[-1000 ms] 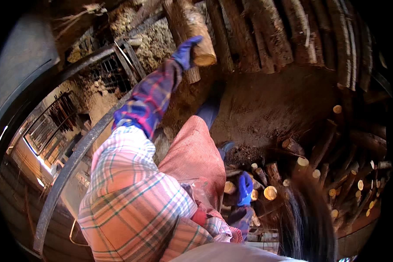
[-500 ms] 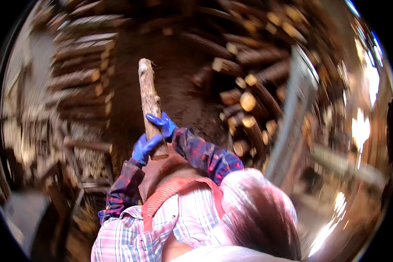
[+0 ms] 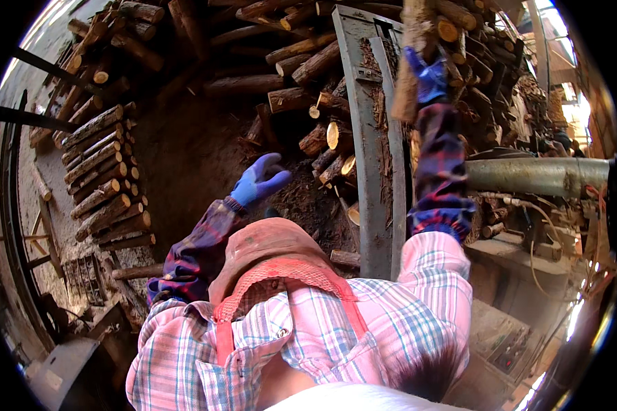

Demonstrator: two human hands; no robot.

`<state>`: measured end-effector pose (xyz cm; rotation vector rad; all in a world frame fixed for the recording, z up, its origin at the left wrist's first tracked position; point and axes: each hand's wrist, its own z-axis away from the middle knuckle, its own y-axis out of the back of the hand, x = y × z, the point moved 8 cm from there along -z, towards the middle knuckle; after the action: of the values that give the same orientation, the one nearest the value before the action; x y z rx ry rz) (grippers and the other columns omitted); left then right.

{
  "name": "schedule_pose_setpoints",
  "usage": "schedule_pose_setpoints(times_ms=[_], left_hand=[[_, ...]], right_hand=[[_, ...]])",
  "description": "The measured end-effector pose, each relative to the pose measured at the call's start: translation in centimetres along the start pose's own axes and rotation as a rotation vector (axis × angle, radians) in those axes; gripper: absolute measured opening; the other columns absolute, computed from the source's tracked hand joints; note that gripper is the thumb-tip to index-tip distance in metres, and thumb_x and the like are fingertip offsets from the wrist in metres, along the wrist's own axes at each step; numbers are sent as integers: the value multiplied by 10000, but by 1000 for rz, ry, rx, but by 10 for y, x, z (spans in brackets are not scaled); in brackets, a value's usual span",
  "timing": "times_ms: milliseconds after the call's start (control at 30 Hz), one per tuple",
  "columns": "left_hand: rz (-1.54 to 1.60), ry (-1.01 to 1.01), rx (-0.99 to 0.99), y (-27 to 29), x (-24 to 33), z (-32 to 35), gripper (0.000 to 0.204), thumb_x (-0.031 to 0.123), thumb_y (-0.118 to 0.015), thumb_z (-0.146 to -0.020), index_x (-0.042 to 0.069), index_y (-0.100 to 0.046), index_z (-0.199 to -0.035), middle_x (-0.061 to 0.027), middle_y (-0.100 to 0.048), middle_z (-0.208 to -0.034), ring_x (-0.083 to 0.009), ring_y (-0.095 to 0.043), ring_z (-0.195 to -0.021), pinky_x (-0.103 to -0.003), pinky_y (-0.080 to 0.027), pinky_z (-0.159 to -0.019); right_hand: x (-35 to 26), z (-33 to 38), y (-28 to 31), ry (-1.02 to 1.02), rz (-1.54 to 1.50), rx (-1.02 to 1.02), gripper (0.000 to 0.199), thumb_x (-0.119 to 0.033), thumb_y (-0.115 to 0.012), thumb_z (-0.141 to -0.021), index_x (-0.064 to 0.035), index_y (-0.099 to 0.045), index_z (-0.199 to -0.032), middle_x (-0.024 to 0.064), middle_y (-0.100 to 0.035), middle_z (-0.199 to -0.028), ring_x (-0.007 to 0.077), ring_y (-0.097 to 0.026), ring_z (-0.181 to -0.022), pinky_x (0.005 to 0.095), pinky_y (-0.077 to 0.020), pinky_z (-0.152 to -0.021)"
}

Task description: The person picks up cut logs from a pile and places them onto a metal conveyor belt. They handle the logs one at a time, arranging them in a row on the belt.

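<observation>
My right hand [image 3: 430, 77], in a blue glove, is stretched far forward on the right and closed round a rough-barked log [image 3: 406, 92]. The log is upright in the picture, just right of a grey metal trough [image 3: 371, 178] with bark scraps in it. Part of the log's far end runs into the stacked wood, so its tip is hard to make out. My left hand [image 3: 260, 181], gloved in blue too, hangs over the dark ground in front of me, thumb and fingers apart with nothing between them.
A neat stack of logs [image 3: 106, 185] stands on the left. Loose logs [image 3: 308, 65] are heaped beyond the trough and along its left side. A thick metal pipe [image 3: 538, 176] crosses on the right, above a dusty bench [image 3: 521, 257]. Dark metal bars [image 3: 34, 120] reach in at far left.
Both hands were on a log in front of my body. Now my right hand is far out to the right with a log, and my left hand has come off it. The view has turned right.
</observation>
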<state>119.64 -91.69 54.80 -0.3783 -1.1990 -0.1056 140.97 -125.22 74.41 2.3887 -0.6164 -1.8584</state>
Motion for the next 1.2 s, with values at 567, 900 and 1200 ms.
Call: schedule_pose_setpoints(times_ms=[567,900,1200], left_hand=[[131,358,827,270,-281,296,361,379,-645,-845,119,-514,-630,8,-422,-522,-126,-375,-457,-304,-283,-432],[718,720,1248,417,-503,410,368,386,-742,-746,113,-548,-593,-14,-498,-556,-157,-419,-449,-320,-306,-418],[536,1103,1539,643,-645,449,1024,426,-812,-643,20,-261,-1403,-205,-539,-1205,-310,-569,-1052,-432,-466,-898]], right_hand=[[39,67,1,268,997,-2,681,-390,-662,-784,-11,-402,-1287,168,-432,-1236,261,-422,-1126,362,-370,-939],[111,427,-367,-447,492,-988,432,-153,-644,-864,-23,-483,-1244,74,-540,-1143,165,-497,-1013,290,-406,-899],[74,622,-460,-1116,557,-1205,372,-124,-535,-929,16,-477,-1269,72,-573,-1129,135,-546,-983,271,-448,-871]])
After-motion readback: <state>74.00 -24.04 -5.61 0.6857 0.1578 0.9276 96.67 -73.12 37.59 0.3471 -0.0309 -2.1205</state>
